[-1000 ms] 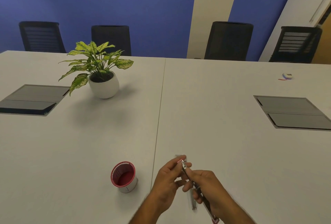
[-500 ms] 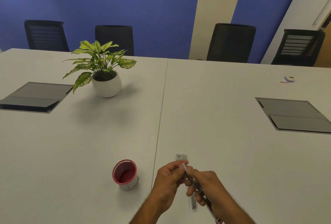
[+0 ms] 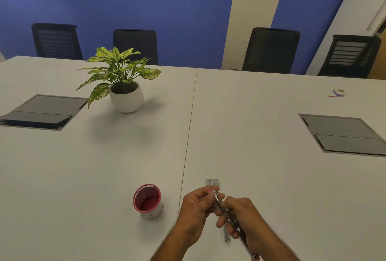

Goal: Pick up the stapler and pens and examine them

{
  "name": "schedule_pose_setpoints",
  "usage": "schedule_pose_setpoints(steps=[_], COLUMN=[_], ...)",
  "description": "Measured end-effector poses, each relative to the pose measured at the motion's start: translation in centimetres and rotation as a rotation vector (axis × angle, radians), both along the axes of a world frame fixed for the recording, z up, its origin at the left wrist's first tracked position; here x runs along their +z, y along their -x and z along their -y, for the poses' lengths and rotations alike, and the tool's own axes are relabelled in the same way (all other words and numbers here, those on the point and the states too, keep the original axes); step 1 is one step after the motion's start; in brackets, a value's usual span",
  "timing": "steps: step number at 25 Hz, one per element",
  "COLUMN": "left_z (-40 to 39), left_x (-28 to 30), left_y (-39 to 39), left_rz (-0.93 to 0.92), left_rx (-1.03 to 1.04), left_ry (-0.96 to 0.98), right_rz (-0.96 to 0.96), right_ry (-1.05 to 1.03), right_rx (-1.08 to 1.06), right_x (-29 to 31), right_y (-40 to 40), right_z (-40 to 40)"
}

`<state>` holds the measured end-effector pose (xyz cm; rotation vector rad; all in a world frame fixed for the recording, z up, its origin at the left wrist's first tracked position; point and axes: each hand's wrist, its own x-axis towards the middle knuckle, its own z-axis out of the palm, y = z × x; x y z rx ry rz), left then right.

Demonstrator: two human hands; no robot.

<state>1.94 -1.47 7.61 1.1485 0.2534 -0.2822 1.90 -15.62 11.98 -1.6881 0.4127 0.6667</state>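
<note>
Both hands work close together over the near edge of the white table (image 3: pixel 250 146). My right hand (image 3: pixel 242 214) grips a long thin metal tool with a pink end (image 3: pixel 221 204). My left hand (image 3: pixel 196 206) pinches the tool's far tip with curled fingers. A slim metal strip (image 3: pixel 226 235) lies on the table under the right hand. A small clear box with a barcode label (image 3: pixel 212 182) sits just beyond the fingers. A small red-rimmed white cup (image 3: pixel 147 201) stands to the left of my left hand.
A potted plant in a white pot (image 3: pixel 126 95) stands at the back left. Two grey cable hatches (image 3: pixel 45 111) (image 3: pixel 344 133) are set into the table. A small blue and white object (image 3: pixel 338 92) lies far right. Black chairs (image 3: pixel 271 49) line the far side.
The two hands have stayed together on the tool with only slight finger shifts. The view has tilted a little, so the small clear box now shows beyond the fingers.
</note>
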Motion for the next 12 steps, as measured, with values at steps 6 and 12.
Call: schedule_pose_setpoints(steps=[6,12], left_z=[0.02,-0.18], left_x=[0.02,0.12], left_y=[0.36,0.44], left_rz=[-0.011,-0.038], left_rx=[0.01,0.04], left_ry=[0.002,-0.006], right_rz=[-0.018,-0.035], right_ry=[-0.034,-0.145], right_rx=[0.007,0.002], right_x=[0.03,-0.24], right_y=[0.21,0.31], right_z=[0.23,0.42])
